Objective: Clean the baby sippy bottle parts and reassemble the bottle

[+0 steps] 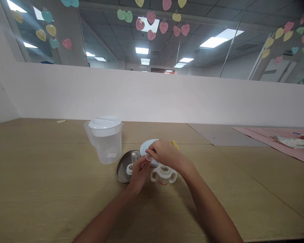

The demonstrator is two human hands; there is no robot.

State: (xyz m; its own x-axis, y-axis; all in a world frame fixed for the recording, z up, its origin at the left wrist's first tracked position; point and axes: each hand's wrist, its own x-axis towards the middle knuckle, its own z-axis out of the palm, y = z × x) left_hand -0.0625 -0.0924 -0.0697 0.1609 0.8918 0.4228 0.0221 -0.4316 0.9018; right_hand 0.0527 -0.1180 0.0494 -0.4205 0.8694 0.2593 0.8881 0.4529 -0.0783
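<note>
My left hand (139, 172) and my right hand (164, 154) meet above the table, both pinching a small clear teat-like piece (149, 157) between their fingertips. Just below them stands a clear baby bottle (163, 175) with two white handles and an open top. Left of it lies a round metal tray (122, 168) holding a small clear dome (135, 156) and a white ring (129, 168). A white round lid or plate (145, 147) lies behind my hands, partly hidden.
A clear plastic jug (105, 139) with a white lid stands at the left of the tray. Something yellow (175, 144) peeks out behind my right hand. A pink mat (273, 139) with a cloth lies at the far right. A white partition wall runs behind the wooden table (40, 175).
</note>
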